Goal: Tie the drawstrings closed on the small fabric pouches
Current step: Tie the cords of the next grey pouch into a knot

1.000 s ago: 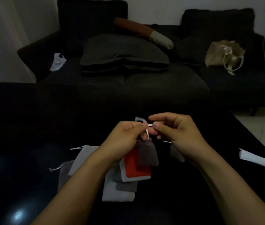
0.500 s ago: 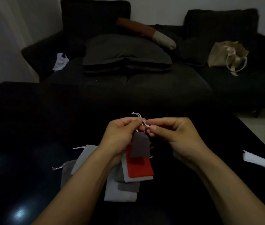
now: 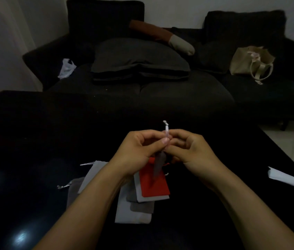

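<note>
Both hands raised over black table (image 3: 34, 134), centre-near. Left hand (image 3: 139, 150) and right hand (image 3: 189, 150) pinch white drawstring (image 3: 166, 130) of small dark grey pouch (image 3: 158, 165), which hangs edge-on btwn them. String end sticks up. Red pouch (image 3: 153, 184) on grey pouch stack (image 3: 135, 208) below. White paper (image 3: 286, 179) at right.

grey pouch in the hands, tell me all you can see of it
The grey pouch is small, dark grey and looks like soft matte fabric. It hangs edge-on, so it appears narrow, below the two hands and above the red pouch on the table. Its white drawstring sticks straight up, ending in a small knot. The left hand and right hand both pinch the string at the pouch's neck. Whether it is tied cannot be told.
</note>
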